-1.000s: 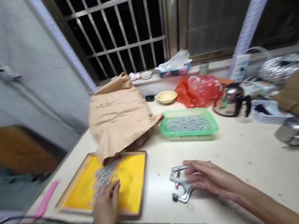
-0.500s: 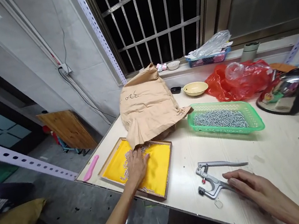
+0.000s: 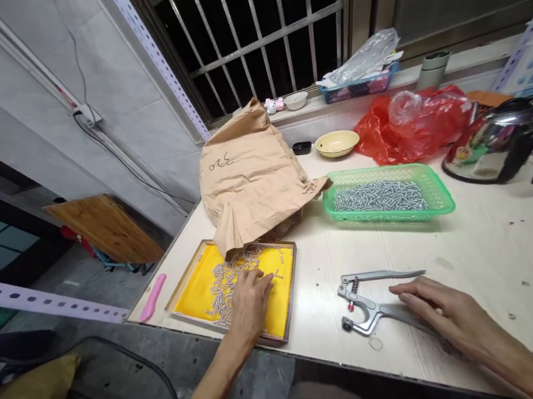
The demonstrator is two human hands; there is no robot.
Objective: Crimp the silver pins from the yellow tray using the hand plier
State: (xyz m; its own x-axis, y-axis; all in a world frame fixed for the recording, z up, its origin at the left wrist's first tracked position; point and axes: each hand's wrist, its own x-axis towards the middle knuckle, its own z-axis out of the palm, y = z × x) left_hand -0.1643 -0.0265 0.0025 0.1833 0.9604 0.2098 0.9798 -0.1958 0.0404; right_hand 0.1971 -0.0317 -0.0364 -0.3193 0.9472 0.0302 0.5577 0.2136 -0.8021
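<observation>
My left hand (image 3: pixel 251 302) is over a shallow tray (image 3: pixel 293 298) lined in yellow, its fingers bent and slightly apart among small silvery metal pieces (image 3: pixel 221 294). A few pieces lie beside its thumb, and I see none held. On the table, my right hand (image 3: pixel 449 312) rests with fingers stretched out over the lower handle of grey snap-fastener pliers (image 3: pixel 365 308). The handle passes beneath the fingers, without a visible grip around it. Overhanging the tray's far edge is the mouth of a brown paper bag (image 3: pixel 254 184).
A green plastic basket (image 3: pixel 441 199) holds many more small metal pieces. Behind it are a cream bowl (image 3: pixel 337 143) and a red plastic bag (image 3: pixel 412 129). A metal kettle (image 3: pixel 500 139) stands at right. A pink strip-like tool (image 3: pixel 153 298) lies near the table's left edge.
My left hand has drawn back from the bag's mouth toward me, and more metal pieces are spread over the yellow lining. My right hand stays by the pliers. The view has shifted slightly.
</observation>
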